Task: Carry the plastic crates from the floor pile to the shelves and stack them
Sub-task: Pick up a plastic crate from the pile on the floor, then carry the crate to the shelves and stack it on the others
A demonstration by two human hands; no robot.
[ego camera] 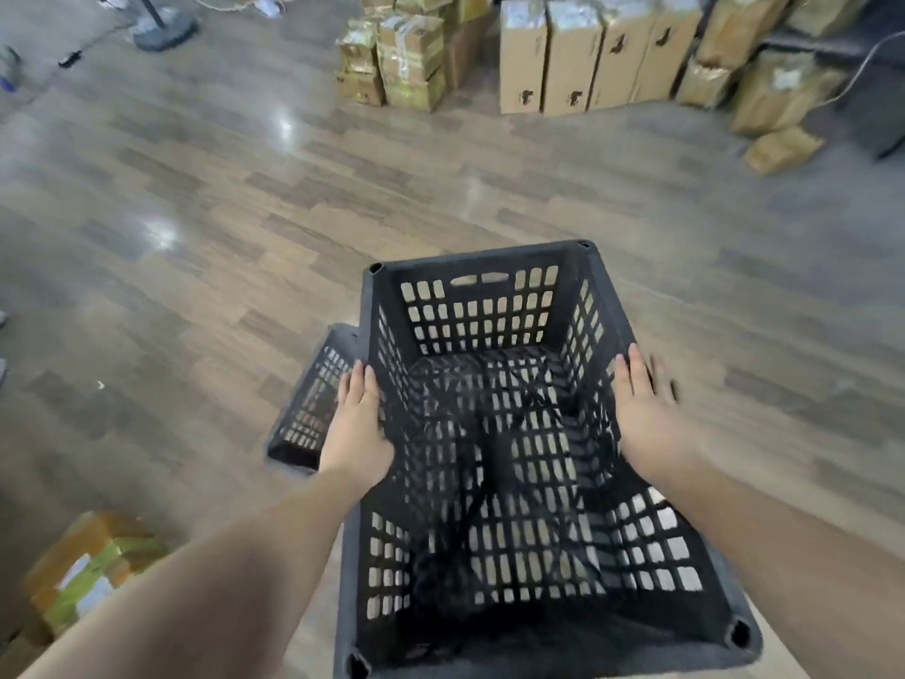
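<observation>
A black slotted plastic crate is held up in front of me, its open top facing the camera, with more dark crate lattice showing through its bottom. My left hand lies flat against the crate's left wall, fingers straight. On the right wall my right hand presses the same way, fingers extended and slightly blurred. A second black crate lies on the wooden floor just left of the held one, partly hidden behind my left hand.
Tall cardboard boxes and tape-wrapped parcels line the far side of the floor. One wrapped parcel sits near my lower left. A round stand base stands at the far left. No shelves are in view.
</observation>
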